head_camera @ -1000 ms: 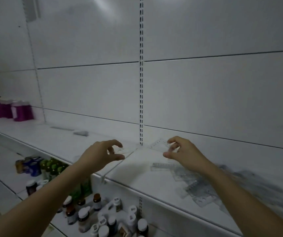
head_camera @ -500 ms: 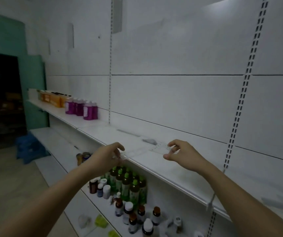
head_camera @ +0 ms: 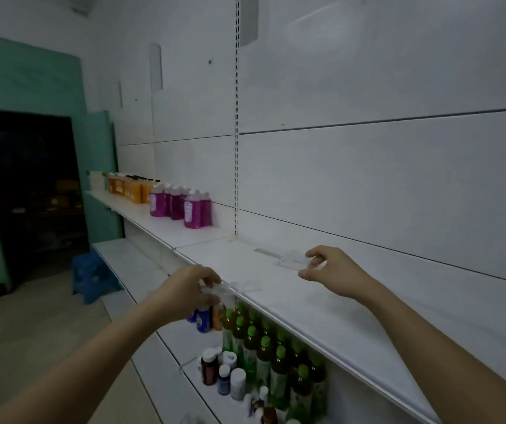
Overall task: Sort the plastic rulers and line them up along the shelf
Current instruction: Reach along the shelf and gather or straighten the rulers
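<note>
My left hand pinches one end of a long clear plastic ruler, held over the front edge of the white shelf. My right hand pinches a clear, wider ruler piece just above the shelf, toward the back wall. Another ruler lies flat on the shelf behind it, close to the wall. The pile of rulers seen earlier is out of view.
Purple bottles and orange bottles stand further left on the same shelf. Green-capped bottles and small jars fill the shelf below. A blue stool sits on the floor by a dark doorway.
My view has swung left along the shelf. Both hands have carried their clear rulers leftward, away from the pile, and moved further apart.
</note>
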Motion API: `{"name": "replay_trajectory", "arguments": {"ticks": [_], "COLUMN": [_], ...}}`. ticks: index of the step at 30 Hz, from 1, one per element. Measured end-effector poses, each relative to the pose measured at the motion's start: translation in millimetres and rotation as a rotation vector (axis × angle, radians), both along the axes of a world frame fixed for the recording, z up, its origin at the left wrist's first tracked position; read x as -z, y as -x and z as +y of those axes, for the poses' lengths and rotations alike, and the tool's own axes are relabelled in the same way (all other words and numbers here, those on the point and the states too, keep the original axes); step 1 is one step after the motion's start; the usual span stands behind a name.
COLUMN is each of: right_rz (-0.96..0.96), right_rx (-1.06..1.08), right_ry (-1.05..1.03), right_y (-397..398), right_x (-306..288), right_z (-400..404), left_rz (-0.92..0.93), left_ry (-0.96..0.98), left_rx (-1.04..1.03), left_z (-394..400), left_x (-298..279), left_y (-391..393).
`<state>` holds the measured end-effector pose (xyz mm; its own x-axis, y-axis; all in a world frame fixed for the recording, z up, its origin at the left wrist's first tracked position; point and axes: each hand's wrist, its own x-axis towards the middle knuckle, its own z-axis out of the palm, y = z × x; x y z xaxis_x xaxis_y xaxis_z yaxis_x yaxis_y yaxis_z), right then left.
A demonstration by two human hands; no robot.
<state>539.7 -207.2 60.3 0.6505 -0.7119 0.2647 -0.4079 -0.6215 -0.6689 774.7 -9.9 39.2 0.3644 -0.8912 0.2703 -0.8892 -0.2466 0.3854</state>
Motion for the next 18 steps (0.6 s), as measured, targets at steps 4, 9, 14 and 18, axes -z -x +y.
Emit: {"name": "replay_trajectory", "arguments": {"ticks": [4,9,14,18], "right_rz": [-0.022,-0.065,-0.035,-0.019], "right_rx": [-0.009,0.046,0.129,0.241], "right_ry": [-0.018,-0.019,-0.025,-0.036], "right_y": [-50,-88,-103,-111], "right_x": [-7,-13,-11,-5], "right_z": [-45,-87,-121,-144], "left_rz": [-0.023,-0.030,-0.003,0.034], "left_ry": [-0.046,-0.031,-0.059,-0.065], "left_rx": [0.014,0.066,0.170,0.279], "left_z": [-43,-100,-162,-224], "left_x": [-14,-23,-9,1], "left_y": [-45,-89,-118,-141]}}
